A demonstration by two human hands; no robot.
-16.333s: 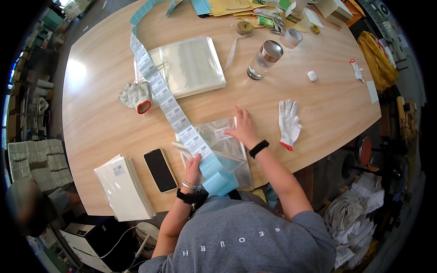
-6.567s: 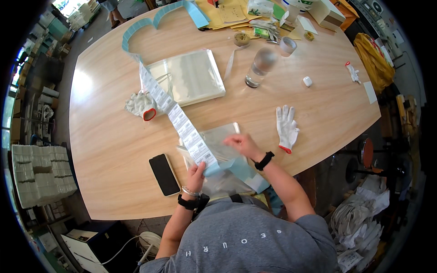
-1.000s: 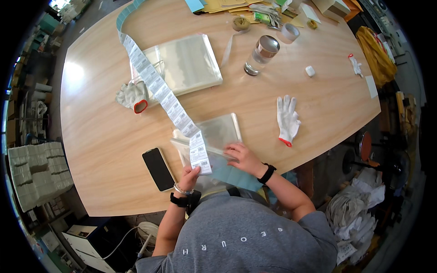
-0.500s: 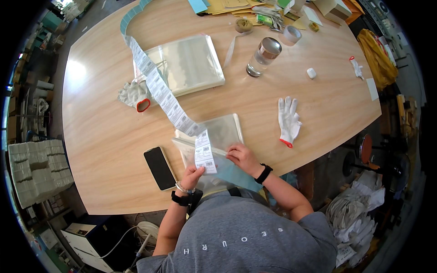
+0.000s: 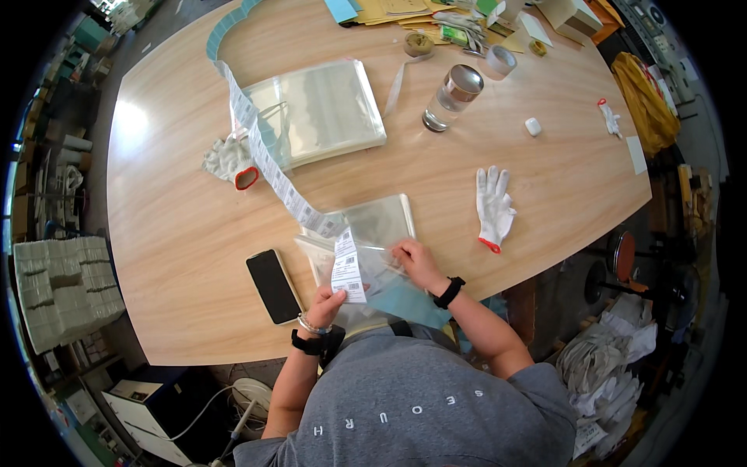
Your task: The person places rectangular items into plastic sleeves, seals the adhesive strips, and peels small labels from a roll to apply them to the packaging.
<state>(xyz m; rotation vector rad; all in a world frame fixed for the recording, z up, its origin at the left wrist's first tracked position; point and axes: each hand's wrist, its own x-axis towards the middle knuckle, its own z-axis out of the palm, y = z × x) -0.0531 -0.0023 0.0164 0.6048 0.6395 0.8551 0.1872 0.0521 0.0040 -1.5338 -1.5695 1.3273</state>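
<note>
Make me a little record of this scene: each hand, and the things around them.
Left hand: pinches a label strip
Right hand: at the edge of a clear plastic bag; grip hard to make out
Strip's path: over a stack of clear bags, toward the far left
Left side: phone, screen dark
Right side: white glove, red cuff
Farther off: capped bottle, near a tape roll
</note>
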